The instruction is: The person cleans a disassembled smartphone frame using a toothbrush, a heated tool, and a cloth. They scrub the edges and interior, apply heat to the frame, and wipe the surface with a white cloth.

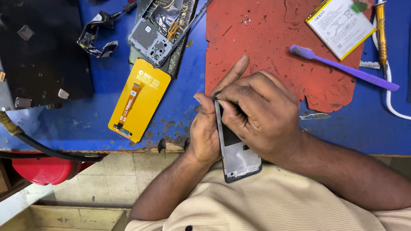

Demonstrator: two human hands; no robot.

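A phone frame (239, 159) with a dark rim and grey inner plate is held upright on edge at the workbench's front edge, over my lap. My left hand (204, 132) grips its left side, thumb near the top corner. My right hand (261, 112) is curled over the upper half of the frame, fingers pressing into it and index finger pointing up. Whether a small tool sits in those fingers is hidden.
A yellow-backed replacement screen (139, 99) with an orange flex cable lies left on the blue bench (98, 119). Behind it sits a grey phone back housing (156, 34). On the red mat (265, 38) are tiny screws (245, 19), a purple toothbrush (342, 67), a white battery (340, 25) and a screwdriver (381, 32).
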